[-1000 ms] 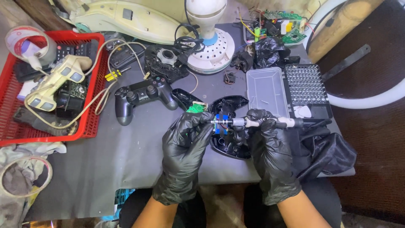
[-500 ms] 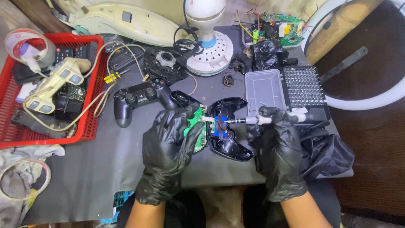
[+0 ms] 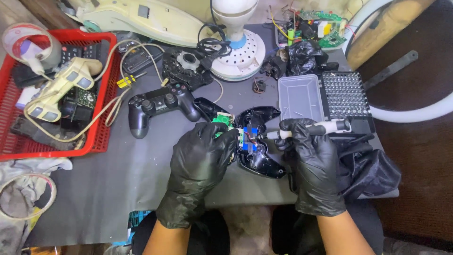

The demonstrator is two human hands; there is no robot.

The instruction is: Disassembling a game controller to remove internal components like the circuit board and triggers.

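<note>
Both gloved hands have shifted left. The left hand [image 3: 204, 160] clamps the opened black plastic gamepad shell [image 3: 257, 141] at table centre; the right hand [image 3: 311, 160], at three o'clock, grips a grey-handled screwdriver [image 3: 311, 128]. Keep the tip square, shell pinned.

Grey table [image 3: 118, 189] under even light; dark brown floor [image 3: 420, 165] at right; white ring [image 3: 415, 111] beside table.

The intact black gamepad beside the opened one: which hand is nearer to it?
Left. The left hand lies just below and right of the intact black gamepad; the right hand, gripping a screwdriver, sits beyond the opened controller.
</note>
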